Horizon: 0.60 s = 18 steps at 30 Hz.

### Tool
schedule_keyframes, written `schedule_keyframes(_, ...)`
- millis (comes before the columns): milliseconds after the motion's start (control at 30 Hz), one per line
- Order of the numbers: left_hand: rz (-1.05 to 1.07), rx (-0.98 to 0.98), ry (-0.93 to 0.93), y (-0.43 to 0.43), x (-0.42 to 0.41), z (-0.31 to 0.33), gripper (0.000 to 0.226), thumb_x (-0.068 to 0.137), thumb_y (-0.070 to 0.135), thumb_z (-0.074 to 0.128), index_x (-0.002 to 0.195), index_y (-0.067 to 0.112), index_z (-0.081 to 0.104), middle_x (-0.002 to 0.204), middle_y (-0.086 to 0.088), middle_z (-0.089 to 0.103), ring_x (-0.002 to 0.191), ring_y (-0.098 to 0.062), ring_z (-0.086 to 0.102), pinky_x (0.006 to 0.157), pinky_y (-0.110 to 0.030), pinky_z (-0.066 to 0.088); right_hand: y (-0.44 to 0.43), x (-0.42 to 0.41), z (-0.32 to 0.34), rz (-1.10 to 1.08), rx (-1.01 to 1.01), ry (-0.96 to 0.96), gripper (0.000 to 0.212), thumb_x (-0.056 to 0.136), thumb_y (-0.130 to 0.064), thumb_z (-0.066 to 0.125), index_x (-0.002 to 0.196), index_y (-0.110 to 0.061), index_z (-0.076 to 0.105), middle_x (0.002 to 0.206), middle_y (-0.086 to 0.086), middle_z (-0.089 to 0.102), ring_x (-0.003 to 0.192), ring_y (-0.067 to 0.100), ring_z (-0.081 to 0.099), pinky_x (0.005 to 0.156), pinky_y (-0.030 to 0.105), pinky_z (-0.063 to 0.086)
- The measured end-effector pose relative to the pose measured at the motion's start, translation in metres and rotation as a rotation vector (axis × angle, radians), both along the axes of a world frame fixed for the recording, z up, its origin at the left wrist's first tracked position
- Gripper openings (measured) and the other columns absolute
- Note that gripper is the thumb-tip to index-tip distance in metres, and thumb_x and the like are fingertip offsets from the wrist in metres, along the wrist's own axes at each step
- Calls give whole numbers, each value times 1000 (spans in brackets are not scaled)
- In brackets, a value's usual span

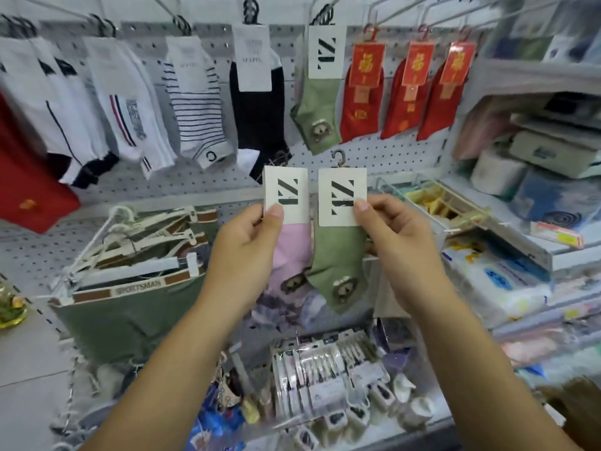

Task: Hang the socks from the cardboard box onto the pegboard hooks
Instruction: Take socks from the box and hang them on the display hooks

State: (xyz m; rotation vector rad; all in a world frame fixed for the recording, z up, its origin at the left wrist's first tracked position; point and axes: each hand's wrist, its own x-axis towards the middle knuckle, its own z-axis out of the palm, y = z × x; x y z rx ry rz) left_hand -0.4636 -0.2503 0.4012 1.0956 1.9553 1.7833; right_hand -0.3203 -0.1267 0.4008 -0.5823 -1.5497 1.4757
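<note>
My left hand [248, 242] pinches the white card label of a pink sock pair [291, 255] with a bear patch. My right hand [396, 236] pinches the label of a green sock pair [338, 255] whose small plastic hook sticks up at the top. Both pairs hang side by side in front of the white pegboard [201, 183]. On the hooks above hang a matching green pair [320, 105], three red pairs [406, 102], a black pair [257, 105] and striped and white pairs. A corner of the cardboard box [575, 405] shows at the lower right.
Green shorts on white hangers [130, 281] lie to the left below the pegboard. Small packaged goods [325, 379] fill the counter in front. Shelves with boxes and wrapped packs [507, 275] stand on the right. Long wire hooks project from the pegboard's top.
</note>
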Motion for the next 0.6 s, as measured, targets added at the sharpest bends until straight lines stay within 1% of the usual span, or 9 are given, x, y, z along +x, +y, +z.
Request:
schedule_keyframes(67,12,44,21,14,-9,12,26,105,38,50,102,24,72,96,2,76,85,-11,67,78,-32,50,15,-11,17,-20,30,18,14,101,-20,59,93,-15,69,82,-4,77,73,7,68,66,25,55)
schedule_keyframes(167,48,89,83,37,-20,27,31,104,39,50,101,14,69,101,-24,68,77,-15,55,71,-33,40,42,-27,41,-52,71,43,16,101,-23,59,100,-10,69,86,9,76,77,17,67,72,40,55)
schedule_keyframes(233,81,127,77,52,-25,37,31,104,39,51,100,13,67,97,-28,65,73,-17,51,68,-32,37,60,-38,59,-63,103,58,16,102,-23,59,105,-11,68,84,4,77,77,13,69,76,41,60)
schedule_keyframes(300,119,152,84,64,-27,46,28,104,40,51,96,18,66,89,-22,65,66,-19,50,62,-30,38,79,-49,76,-86,157,60,14,101,-25,60,105,-15,68,80,3,73,74,12,66,77,44,60)
schedule_keyframes(333,133,166,99,70,-28,51,26,104,39,50,95,20,66,84,-14,67,64,-19,52,59,-27,41,89,-55,84,-104,194,57,14,100,-27,60,104,-16,68,79,4,70,72,14,62,76,47,58)
schedule_keyframes(400,159,191,133,80,-30,59,23,105,36,50,97,24,67,81,4,71,62,-8,59,54,-10,41,106,-67,99,-128,252,48,16,99,-31,60,105,-18,67,79,2,68,72,17,58,72,48,55)
schedule_keyframes(467,186,198,159,90,-32,69,21,104,36,50,100,25,68,81,18,72,67,4,63,54,-5,41,120,-79,111,-138,268,56,17,100,-33,59,108,-20,66,75,1,65,67,15,55,66,39,50)
schedule_keyframes(533,221,210,179,98,-37,77,21,103,36,52,101,25,69,80,19,72,69,7,63,55,-5,41,131,-88,121,-143,278,57,18,100,-33,58,109,-19,65,69,-1,56,61,10,48,60,28,43)
schedule_keyframes(600,258,235,179,103,-41,83,18,103,34,54,100,27,70,83,16,74,73,7,65,57,-4,42,140,-96,128,-119,301,45,16,101,-34,57,107,-20,63,71,2,55,61,12,47,58,27,40)
